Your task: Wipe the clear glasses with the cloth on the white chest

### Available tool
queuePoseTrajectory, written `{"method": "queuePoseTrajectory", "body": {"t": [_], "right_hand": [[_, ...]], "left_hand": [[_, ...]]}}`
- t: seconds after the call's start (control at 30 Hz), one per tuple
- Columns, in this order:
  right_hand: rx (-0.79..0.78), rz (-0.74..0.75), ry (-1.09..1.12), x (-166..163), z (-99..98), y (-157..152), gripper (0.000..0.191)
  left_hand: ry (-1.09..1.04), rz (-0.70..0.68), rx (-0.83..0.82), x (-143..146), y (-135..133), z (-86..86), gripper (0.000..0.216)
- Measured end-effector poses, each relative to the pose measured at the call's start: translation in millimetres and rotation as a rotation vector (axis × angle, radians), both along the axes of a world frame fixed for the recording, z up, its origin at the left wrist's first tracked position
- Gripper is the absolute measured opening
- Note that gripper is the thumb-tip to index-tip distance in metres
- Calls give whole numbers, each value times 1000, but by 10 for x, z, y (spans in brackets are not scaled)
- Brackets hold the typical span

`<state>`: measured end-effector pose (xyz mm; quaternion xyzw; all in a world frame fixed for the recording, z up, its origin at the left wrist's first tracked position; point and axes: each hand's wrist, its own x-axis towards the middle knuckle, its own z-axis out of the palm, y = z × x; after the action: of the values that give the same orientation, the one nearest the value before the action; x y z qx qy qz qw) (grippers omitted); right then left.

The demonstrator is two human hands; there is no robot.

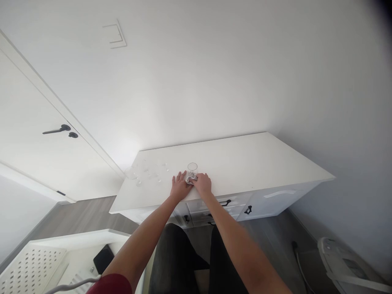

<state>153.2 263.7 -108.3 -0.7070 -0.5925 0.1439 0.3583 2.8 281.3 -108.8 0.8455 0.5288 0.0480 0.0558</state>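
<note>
A clear drinking glass (192, 168) stands upright at the middle of the frame, on the smooth white top of a low cabinet (245, 163), nearer its front edge than the wall. Right at the foot of the glass lies a small crumpled cloth (191, 180), pale and creased, and both hands meet there.

The left hand (180, 186) lies flat on the top with its fingers spread open, the fingertips against the cloth's left side. The right hand (203, 183) has its fingers bent down over the cloth and holds it against the base of the glass.

To the left of the hands a loose group of further clear glasses (147, 171) stands near the cabinet's left end, close to that edge. To the right the top runs wide and bare to its far corner. The front edge lies just behind the wrists, with black drawer pulls (226, 202) below it.

A flat white door with a black lever handle (58, 130) fills the left of the frame. At lower left sits a white perforated plastic basket (33, 261). The floor is grey wood grain.
</note>
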Motion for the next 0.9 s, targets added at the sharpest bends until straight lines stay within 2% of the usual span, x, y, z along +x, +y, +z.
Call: {"method": "queuePoseTrajectory", "body": {"t": [0.13,0.3,0.5,0.6,0.67,0.73,0.8,0.9], "right_hand": [[-43,109,79,135,4,13,9],[-52,240,161,347,52,67,13],[138,209,683,247,8,-84,38],[254,229,942,250,126,-148,55],[301,276,1025,257,282,-160,56],[296,346,939,236,456,-149,50],[307,422,711,177,595,-114,43],[351,458,433,53,662,-20,35]], "left_hand": [[-11,-1,2,0,-16,24,52],[-21,-1,4,0,-21,36,50],[-17,14,7,21,-38,54,52],[-13,20,-2,28,-54,84,49],[-10,27,-11,31,-59,98,49],[-14,29,-20,32,-56,100,50],[-23,29,-25,34,-47,87,50],[-26,33,-10,33,-28,53,49]]}}
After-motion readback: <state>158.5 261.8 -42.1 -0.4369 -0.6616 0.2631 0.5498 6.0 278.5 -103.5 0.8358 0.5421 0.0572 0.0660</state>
